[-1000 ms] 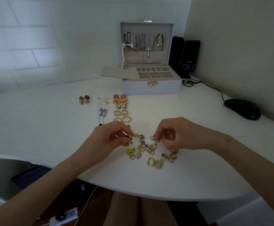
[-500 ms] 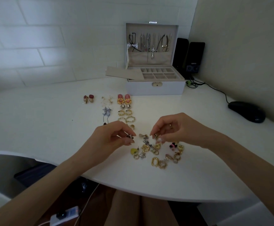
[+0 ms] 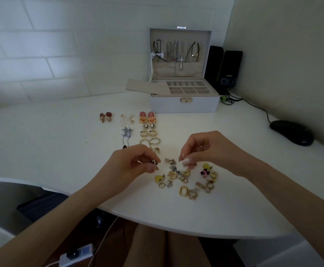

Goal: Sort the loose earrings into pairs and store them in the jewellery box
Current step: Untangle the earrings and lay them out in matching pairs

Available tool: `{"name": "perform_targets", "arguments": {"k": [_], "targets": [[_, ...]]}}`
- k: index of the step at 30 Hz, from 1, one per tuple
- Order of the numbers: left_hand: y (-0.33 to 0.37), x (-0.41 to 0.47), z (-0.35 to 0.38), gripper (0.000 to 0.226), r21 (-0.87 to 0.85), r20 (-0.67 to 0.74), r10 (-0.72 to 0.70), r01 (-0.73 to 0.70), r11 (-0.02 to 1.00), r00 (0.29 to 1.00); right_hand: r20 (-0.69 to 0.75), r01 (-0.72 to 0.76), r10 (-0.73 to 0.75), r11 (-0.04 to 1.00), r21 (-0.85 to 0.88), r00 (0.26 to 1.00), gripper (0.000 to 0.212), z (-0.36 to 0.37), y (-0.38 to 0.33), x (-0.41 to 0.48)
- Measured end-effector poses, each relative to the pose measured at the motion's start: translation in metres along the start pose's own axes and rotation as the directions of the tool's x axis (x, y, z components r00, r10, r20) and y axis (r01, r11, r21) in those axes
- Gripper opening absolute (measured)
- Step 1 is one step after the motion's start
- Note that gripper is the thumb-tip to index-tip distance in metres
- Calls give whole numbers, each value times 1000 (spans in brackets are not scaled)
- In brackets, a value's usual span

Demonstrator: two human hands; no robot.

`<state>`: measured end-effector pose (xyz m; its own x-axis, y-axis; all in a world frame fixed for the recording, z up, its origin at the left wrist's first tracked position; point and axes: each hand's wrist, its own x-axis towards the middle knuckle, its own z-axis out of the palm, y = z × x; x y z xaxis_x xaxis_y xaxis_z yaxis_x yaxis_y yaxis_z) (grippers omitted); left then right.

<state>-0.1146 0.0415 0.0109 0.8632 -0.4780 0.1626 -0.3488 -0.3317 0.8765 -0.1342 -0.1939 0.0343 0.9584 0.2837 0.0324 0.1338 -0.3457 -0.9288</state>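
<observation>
Open jewellery box [image 3: 184, 106] — necklaces [image 3: 176, 53] hang inside lid [image 3: 161, 72].

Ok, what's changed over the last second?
The right hand rose off the loose pile, uncovering a yellow earring and a pink-and-black one. The left hand still pinches a small dark earring; the sorted pairs and the box stayed put.

The left hand [image 3: 130, 165] pinches a dark earring [image 3: 154, 162] too small to identify; what the right hand [image 3: 205, 151] pinches, if anything, is hidden.
</observation>
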Motion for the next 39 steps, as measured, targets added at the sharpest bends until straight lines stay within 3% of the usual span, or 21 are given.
{"name": "perform_targets", "arguments": {"k": [3, 8, 17, 26, 35, 39], "targets": [[1, 0, 1, 13, 1, 3, -1, 1, 1000, 1000, -33, -4, 6, 999, 52, 999, 13, 1, 0, 2], [0, -1, 0, 15, -5, 6, -6, 7, 1000, 1000, 61, -2, -5, 992, 126, 998, 20, 0, 2, 0], [-1, 2, 2, 11, -15, -14, 14, -14, 1000, 1000, 3, 47, -49, 979, 200, 999, 30, 1, -1, 3], [-8, 4, -7, 14, 15, -76, 39, -38, 999, 996, -22, -3, 9, 969, 247, 1000, 24, 14, -9, 19], [-36, 18, -52, 2, 234, -400, -13, 116, 965, 916, -91, 1, -6, 999, -54, 996, 18, 60, -20, 88], [-59, 43, -82, 3, 260, -499, -83, 240, 935, 863, -157, 64, -117, 949, -308, 981, 23, 85, -28, 137]]}}
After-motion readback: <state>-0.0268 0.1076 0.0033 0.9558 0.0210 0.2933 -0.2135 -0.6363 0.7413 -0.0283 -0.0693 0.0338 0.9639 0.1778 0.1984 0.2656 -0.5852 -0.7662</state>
